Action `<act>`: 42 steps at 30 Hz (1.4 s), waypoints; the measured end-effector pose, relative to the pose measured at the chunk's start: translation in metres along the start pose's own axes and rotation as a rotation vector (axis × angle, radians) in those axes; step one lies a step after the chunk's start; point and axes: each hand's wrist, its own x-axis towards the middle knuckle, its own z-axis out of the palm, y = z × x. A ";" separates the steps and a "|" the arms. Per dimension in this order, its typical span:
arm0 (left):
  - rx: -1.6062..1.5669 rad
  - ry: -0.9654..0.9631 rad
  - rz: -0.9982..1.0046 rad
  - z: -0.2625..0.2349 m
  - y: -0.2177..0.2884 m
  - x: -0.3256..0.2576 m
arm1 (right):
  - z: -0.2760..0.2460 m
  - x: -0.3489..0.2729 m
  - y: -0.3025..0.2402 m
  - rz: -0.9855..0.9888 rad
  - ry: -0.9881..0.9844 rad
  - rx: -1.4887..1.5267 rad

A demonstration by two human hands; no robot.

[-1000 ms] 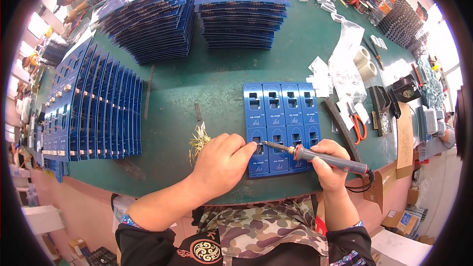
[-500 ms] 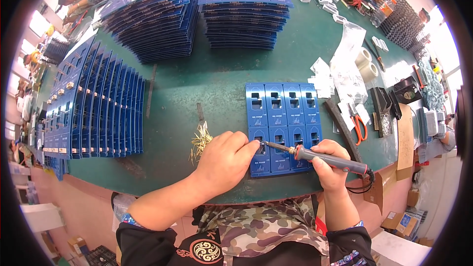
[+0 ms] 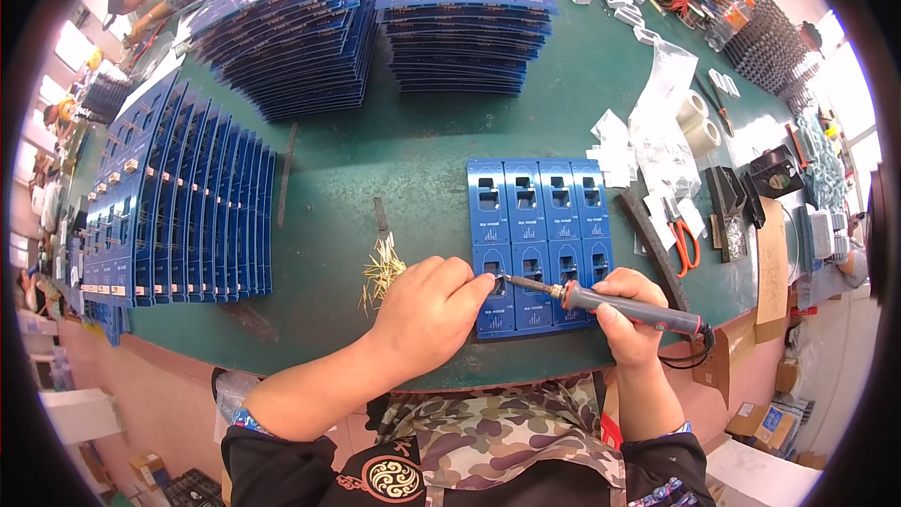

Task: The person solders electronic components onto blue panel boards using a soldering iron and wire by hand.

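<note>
A blue circuit board panel (image 3: 535,202), split into several units with cutouts, lies flat on the green table in front of me. My right hand (image 3: 631,314) is closed around the grey handle of a soldering iron (image 3: 601,302). Its tip points left and meets the lower-left unit beside a cutout. My left hand (image 3: 427,310) rests at the panel's left edge, thumb and fingers pinched close to the iron's tip; whatever they hold is too small to make out. Just beyond that hand lies a loose pile of thin gold-coloured pins (image 3: 383,272).
Tall stacks of blue panels (image 3: 465,47) stand at the back, and a slanted row of panels (image 3: 188,197) at left. To the right lie a dark bar (image 3: 654,249), orange-handled scissors (image 3: 684,246), white rolls (image 3: 699,122) and a black holder (image 3: 725,211). Other people work across the table.
My left hand has shifted very slightly toward me, and the iron's tip has dropped a little with it. The panel stays in place.
</note>
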 end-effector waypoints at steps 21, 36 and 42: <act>0.002 0.010 -0.013 -0.001 -0.001 0.000 | 0.000 -0.003 0.001 0.001 0.029 0.032; 0.023 -0.028 -0.034 0.000 -0.001 0.000 | 0.002 0.002 -0.001 -0.064 -0.032 -0.068; 0.018 -0.040 -0.041 -0.001 -0.001 0.001 | 0.001 0.002 0.000 -0.068 -0.043 -0.069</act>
